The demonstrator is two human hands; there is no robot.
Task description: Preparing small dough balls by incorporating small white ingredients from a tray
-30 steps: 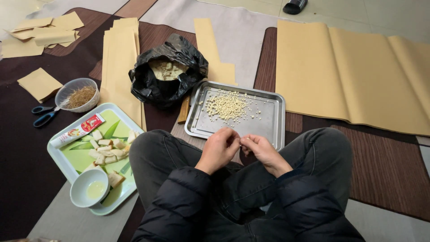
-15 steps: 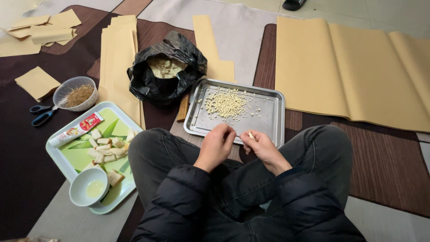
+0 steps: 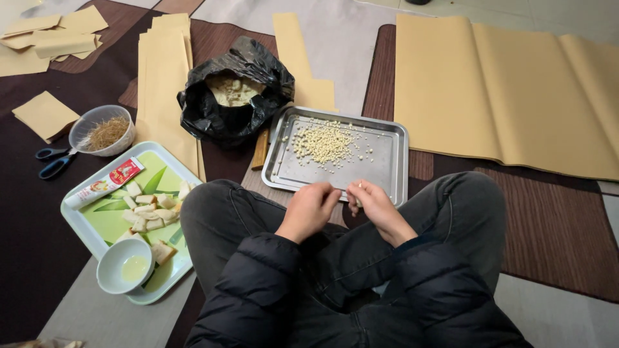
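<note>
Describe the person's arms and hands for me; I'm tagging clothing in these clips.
Both arms are covered by a black, puffy quilted jacket with padded sleeves reaching the wrists. The left hand and right hand are bare: no gloves, and no rings or watch show. Dark grey trousers cover the crossed legs.

Floor's covered with a patterned brown rug (image 3: 554, 219), and on it sit a steel tray (image 3: 387, 169), black bag (image 3: 213, 113), green tray (image 3: 84, 222) (pretty cluttered), kraft paper sheets (image 3: 503, 90), scissors (image 3: 55, 161).
</note>
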